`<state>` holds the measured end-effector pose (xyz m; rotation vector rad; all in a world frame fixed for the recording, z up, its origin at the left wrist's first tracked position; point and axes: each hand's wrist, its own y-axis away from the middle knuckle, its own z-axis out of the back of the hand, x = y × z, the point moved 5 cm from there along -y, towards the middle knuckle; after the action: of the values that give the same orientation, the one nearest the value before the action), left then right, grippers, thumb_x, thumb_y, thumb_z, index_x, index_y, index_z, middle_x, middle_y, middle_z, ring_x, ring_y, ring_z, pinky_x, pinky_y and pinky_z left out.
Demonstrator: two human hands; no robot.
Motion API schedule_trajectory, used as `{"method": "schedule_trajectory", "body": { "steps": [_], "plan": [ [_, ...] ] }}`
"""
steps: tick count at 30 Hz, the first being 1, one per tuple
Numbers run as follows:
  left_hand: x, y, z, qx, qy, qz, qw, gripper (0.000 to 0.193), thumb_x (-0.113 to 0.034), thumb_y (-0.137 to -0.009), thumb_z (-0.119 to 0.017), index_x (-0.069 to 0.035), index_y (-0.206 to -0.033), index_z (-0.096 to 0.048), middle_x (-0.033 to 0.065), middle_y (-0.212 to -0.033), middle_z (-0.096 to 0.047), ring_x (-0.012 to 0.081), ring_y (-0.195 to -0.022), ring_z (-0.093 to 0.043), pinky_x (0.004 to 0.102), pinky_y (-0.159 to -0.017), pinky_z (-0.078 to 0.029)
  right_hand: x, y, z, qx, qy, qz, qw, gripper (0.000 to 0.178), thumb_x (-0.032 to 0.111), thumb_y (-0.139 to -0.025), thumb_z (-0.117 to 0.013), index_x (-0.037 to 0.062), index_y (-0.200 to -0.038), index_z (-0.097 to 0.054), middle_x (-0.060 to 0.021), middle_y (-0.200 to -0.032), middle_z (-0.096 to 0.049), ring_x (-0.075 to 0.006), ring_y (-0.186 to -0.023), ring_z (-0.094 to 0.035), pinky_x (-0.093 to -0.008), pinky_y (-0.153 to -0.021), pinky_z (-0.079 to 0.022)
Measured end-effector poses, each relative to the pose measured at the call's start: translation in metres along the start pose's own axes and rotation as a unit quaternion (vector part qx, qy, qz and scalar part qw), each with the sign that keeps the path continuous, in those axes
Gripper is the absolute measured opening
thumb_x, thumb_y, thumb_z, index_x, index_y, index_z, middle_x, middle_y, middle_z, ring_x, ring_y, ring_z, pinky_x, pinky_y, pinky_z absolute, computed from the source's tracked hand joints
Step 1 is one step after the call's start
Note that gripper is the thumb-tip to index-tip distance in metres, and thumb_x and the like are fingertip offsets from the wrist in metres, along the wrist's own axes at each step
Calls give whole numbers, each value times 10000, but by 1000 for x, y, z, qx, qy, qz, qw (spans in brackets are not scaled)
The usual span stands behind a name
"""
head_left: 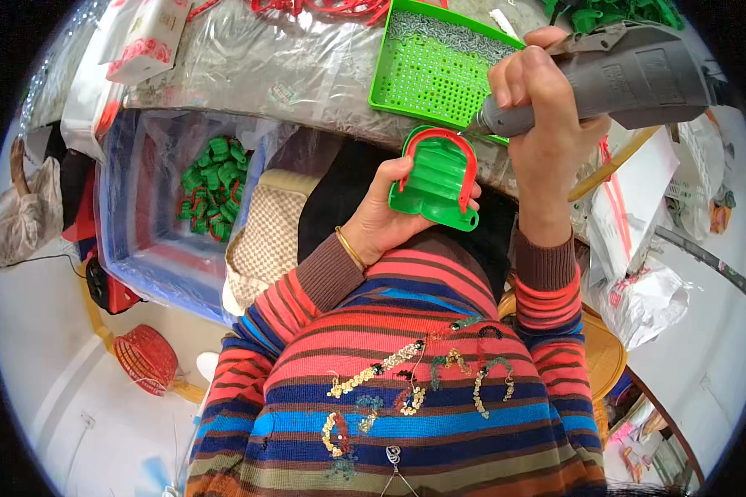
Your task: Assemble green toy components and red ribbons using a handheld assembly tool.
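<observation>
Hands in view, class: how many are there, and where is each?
2: the left hand near the picture's centre, holding a green piece; the right hand at upper right, gripping a grey handheld tool. No other hands show.

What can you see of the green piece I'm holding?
The green piece looks like glossy plastic: a shallow, ridged shape, rounded at the far end, with a holed tab at its near right corner. A red arch lines its rim. Your left grip holds it before you, hollow side up; the grey tool points at its far edge, contact unclear.
</observation>
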<state>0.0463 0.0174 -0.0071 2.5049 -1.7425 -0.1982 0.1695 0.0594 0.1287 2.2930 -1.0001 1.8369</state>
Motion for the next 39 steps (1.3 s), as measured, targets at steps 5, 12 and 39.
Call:
{"method": "schedule_trajectory", "body": {
  "steps": [5,12,39],
  "plan": [
    [2,3,-4,-8,1,-4,1000,688,-469,-826,-555,38,-1277,-441,234,-1174,-560,338,-1082,-557,456,-982,-417,-2,7,-6,-12,26,-6,1000,161,18,-833,-559,-62,-966,-514,-46,-620,-462,-136,-527,-439,-269,-530,-382],
    [4,6,-8,-3,2,-1,1000,705,-465,-819,-567,29,-1300,-422,228,-1207,-543,346,-1101,-548,473,-979,-420,-3,10,-9,3,31,-6,1000,142,11,-832,-545,-59,-949,-506,-40,-604,-445,-135,-522,-433,-269,-527,-375],
    [-6,10,-9,-26,23,-9,999,644,-453,-867,-502,48,-1267,-447,256,-1160,-566,360,-1068,-569,464,-969,-432,-37,-11,1,3,25,42,999,130,-32,-832,-564,-60,-953,-524,-39,-646,-478,-125,-548,-452,-264,-538,-387]
  ]
}}
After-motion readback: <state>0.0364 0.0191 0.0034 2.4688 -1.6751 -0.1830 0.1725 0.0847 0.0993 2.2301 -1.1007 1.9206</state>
